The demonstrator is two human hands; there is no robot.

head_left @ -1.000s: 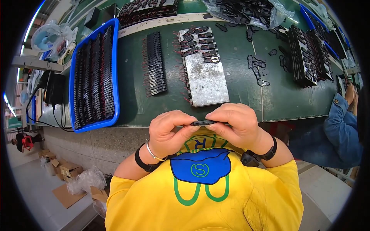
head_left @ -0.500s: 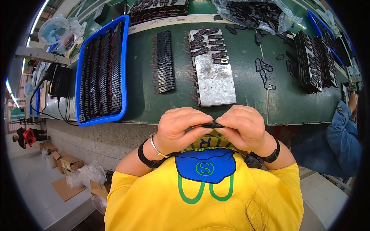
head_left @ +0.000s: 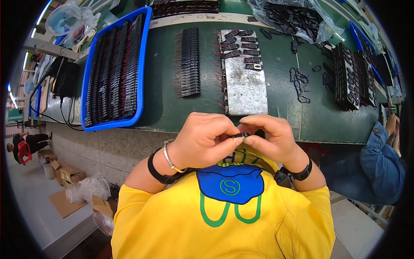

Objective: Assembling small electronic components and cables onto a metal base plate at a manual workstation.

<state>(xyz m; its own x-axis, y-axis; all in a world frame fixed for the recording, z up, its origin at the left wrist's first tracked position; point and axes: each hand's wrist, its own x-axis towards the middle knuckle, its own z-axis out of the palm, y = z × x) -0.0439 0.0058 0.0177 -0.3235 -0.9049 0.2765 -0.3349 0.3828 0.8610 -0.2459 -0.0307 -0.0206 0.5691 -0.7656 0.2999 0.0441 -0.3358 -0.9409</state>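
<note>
Left hand (head_left: 207,140): thumb and bent index finger closed in a pinch on a small, slim black part (head_left: 240,135)
Right hand (head_left: 274,138): thumb and index finger slightly parted, thumb at the part's right end; cannot tell whether it grips too
Black part: between both hands' fingertips, in front of the yellow shirt (head_left: 220,220), near the green tabletop's (head_left: 280,95) front edge
Metal plate: a silver rectangular block (head_left: 246,88) just beyond the hands, black pieces with red wires on its far half
Left of plate: a tight row of black pieces (head_left: 189,62), then a blue rectangular plastic tray (head_left: 99,127) of similar rows
</note>
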